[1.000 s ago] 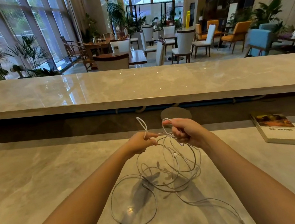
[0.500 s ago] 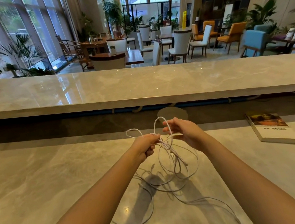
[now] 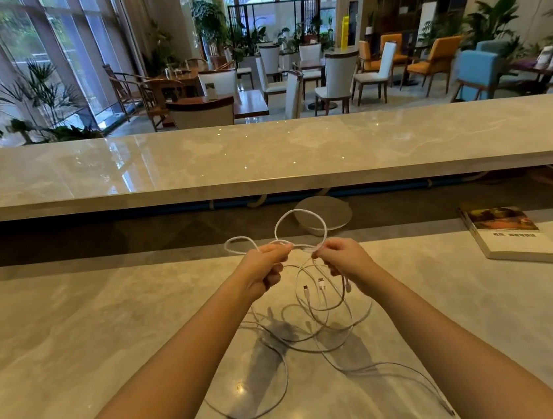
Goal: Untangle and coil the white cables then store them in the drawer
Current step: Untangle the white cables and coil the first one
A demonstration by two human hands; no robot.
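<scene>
Centre of frame: my left hand (image 3: 264, 268) and right hand (image 3: 342, 259) each pinch the tangled white cables (image 3: 309, 312), loops raised above, the rest trailing down onto the marble counter (image 3: 76, 335).

A book (image 3: 512, 233) lies on the marble counter (image 3: 76, 335), right side; a round pale disc (image 3: 325, 216) sits behind it

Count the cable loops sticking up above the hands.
2: a small loop above the left hand, a larger loop nearer the right hand. None seems hidden; other cables hang below.
</scene>
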